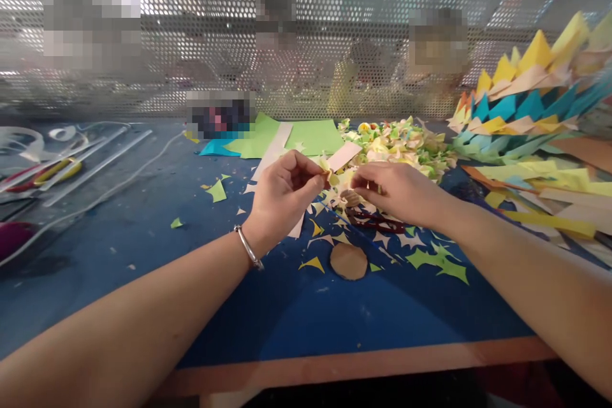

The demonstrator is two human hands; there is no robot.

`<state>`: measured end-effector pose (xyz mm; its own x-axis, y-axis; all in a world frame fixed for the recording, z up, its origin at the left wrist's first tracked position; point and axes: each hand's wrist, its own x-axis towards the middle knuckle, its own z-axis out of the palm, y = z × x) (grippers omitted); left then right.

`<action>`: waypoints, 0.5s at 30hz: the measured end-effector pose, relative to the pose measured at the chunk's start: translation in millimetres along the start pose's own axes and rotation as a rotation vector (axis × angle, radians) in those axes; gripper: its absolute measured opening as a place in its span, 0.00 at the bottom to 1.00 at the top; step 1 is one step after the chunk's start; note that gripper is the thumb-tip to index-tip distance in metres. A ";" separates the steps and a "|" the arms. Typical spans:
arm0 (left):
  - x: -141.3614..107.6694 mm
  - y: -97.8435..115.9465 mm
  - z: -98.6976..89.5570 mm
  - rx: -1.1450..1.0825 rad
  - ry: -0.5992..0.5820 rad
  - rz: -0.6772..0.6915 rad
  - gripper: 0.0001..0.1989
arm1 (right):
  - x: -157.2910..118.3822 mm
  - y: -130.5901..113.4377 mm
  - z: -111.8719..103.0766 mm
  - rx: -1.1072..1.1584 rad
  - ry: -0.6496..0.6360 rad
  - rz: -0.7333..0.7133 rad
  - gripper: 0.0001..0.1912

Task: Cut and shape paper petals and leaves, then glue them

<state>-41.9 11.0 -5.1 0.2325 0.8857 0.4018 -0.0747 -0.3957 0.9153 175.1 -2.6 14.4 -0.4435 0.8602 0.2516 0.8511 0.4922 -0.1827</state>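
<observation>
My left hand (292, 194) pinches a small pale-yellow paper flower (331, 173) between thumb and fingertips above the middle of the blue table. Just to its right, my right hand (389, 188) is curled with its fingertips together, close to the flower; whatever it may hold is hidden. Behind the hands lies a heap of small yellow, pink and green paper flowers (401, 143). A round brown cardboard disc (349, 261) rests on the table in front of the hands. Pointed paper offcuts, such as a green scrap (440, 261), lie around it.
Green paper sheets (306, 138) lie at the back, crossed by a pale strip. To the right are paper strips (540, 185) and a tall folded-paper piece (530, 95). Clear glue sticks (100, 166), yellow-handled scissors (60, 172) and a white cord (119, 185) lie left. A perforated screen stands behind.
</observation>
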 end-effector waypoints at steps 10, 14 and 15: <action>4.6 -5.3 0.9 0.007 0.099 0.043 0.05 | -7.8 8.8 14.0 0.118 0.045 -0.059 0.09; 6.3 -7.3 1.2 0.025 0.085 0.036 0.05 | -3.0 7.6 16.2 0.135 0.011 -0.051 0.10; 6.1 -7.5 1.6 0.024 0.074 0.035 0.05 | -1.8 6.7 16.1 0.131 -0.012 -0.047 0.10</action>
<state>-38.4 18.9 -9.6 0.1574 0.8866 0.4349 -0.0584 -0.4312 0.9004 177.2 1.3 -2.6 -0.4856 0.8371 0.2520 0.7857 0.5443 -0.2941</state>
